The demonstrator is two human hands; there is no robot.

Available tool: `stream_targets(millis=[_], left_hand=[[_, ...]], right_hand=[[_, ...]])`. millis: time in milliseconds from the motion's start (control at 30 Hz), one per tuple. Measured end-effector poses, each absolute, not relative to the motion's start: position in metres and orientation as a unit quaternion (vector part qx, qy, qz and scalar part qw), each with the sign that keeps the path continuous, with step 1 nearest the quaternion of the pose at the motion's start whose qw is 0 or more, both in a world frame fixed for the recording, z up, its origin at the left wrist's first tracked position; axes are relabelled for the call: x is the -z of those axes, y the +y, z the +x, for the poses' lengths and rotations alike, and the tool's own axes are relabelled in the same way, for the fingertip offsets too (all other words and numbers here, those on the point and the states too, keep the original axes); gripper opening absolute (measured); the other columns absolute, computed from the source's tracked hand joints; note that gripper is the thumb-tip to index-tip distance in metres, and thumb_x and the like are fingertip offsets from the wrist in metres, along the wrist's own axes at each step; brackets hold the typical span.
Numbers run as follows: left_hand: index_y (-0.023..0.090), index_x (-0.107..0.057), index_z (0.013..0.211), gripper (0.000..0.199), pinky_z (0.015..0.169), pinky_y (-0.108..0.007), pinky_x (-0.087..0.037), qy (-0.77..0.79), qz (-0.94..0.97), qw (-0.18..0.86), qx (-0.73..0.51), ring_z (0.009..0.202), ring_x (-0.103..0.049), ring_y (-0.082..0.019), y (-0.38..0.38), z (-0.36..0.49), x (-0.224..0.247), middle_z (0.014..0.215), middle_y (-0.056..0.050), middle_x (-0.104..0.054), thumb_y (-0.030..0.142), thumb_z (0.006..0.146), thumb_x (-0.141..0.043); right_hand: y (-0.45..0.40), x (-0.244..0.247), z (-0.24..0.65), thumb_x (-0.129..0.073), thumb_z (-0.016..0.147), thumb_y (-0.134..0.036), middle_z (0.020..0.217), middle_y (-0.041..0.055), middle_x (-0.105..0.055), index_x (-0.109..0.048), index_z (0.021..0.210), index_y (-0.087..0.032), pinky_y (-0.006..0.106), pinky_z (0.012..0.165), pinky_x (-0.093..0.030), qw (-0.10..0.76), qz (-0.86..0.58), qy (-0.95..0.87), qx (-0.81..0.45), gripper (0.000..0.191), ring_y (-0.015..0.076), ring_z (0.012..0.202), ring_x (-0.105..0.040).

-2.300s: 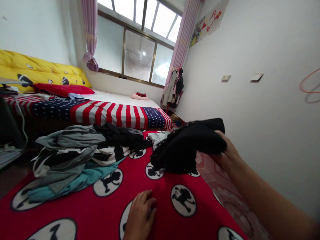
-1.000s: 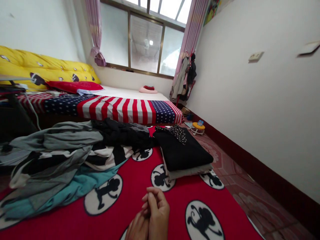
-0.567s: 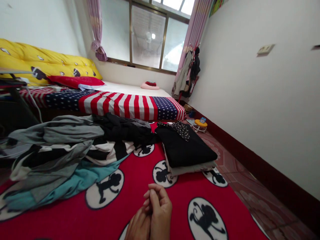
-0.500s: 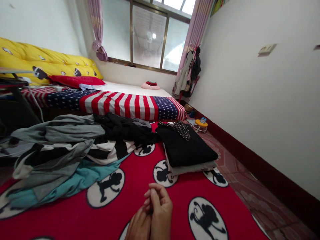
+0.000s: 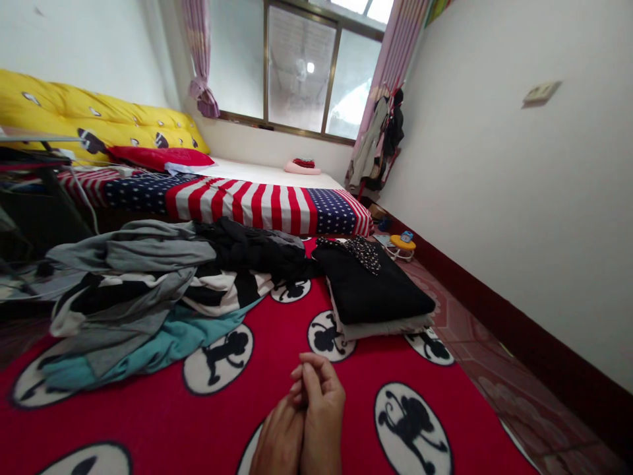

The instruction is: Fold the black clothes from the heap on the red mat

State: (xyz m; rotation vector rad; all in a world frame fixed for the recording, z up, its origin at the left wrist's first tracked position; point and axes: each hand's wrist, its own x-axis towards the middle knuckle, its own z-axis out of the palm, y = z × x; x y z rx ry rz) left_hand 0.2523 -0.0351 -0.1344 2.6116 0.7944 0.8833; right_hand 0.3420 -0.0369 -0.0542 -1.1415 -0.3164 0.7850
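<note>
Just changed: the folded black garment (image 5: 380,297), carried in the right hand a couple of seconds ago, now lies flat on the pile, and the hands have come together.
What it means: that piece looks set down, leaving both hands free of cloth, as far as they show.
Right hand (image 5: 324,406): fingers loosely curled, thumb against them, overlapping the left.
Left hand (image 5: 281,432): palm down beside it, fingertips mostly hidden; whether the two clasp each other, I cannot tell.
Folded pile: beyond the hands and to their right, well apart; dotted cloth (image 5: 363,254) on top, pale clothes (image 5: 390,328) beneath the black.
Loose clothes (image 5: 163,247): beyond the hands to their left, crumpled, untouched.
Monkey blanket (image 5: 277,336): spread under hands, pile and clothes.
</note>
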Motion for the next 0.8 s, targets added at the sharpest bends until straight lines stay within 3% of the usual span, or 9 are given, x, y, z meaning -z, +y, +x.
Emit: stream_targets(millis=[300, 533, 800], left_hand=[[0.022, -0.049, 0.140, 0.055, 0.100, -0.039, -0.051, 0.296, 0.888, 0.188, -0.297, 0.126, -0.055, -0.026, -0.039, 0.255, 0.121, 0.136, -0.012, -0.058, 0.015, 0.086, -0.047], [0.020, -0.056, 0.134, 0.056, 0.100, -0.041, -0.049, 0.327, 0.850, 0.265, -0.316, 0.121, -0.058, -0.028, -0.047, 0.260, 0.096, 0.129, -0.015, -0.062, 0.016, 0.079, -0.053], [0.017, -0.061, 0.128, 0.046, 0.101, -0.044, -0.046, 0.369, 0.807, 0.338, -0.313, 0.116, -0.058, -0.027, -0.056, 0.268, 0.070, 0.125, -0.016, -0.063, 0.015, 0.084, -0.046]], right_hand=[[-0.038, 0.049, 0.341, -0.073, 0.068, -0.042, 0.064, 0.0008, -0.064, -0.067, 0.084, -0.016, 0.019, 0.044, -0.040, 0.757, -0.524, -0.146, -0.362, 0.032, 0.0096, 0.049, -0.053], [-0.041, 0.046, 0.341, -0.070, 0.069, -0.039, 0.067, 0.0002, -0.064, -0.066, 0.089, -0.016, 0.018, 0.047, -0.041, 0.754, -0.524, -0.154, -0.365, 0.030, 0.0092, 0.052, -0.052], [-0.043, 0.044, 0.342, -0.070, 0.068, -0.036, 0.068, -0.0008, -0.063, -0.066, 0.090, -0.015, 0.020, 0.049, -0.042, 0.757, -0.523, -0.175, -0.349, 0.031, 0.0094, 0.053, -0.053]])
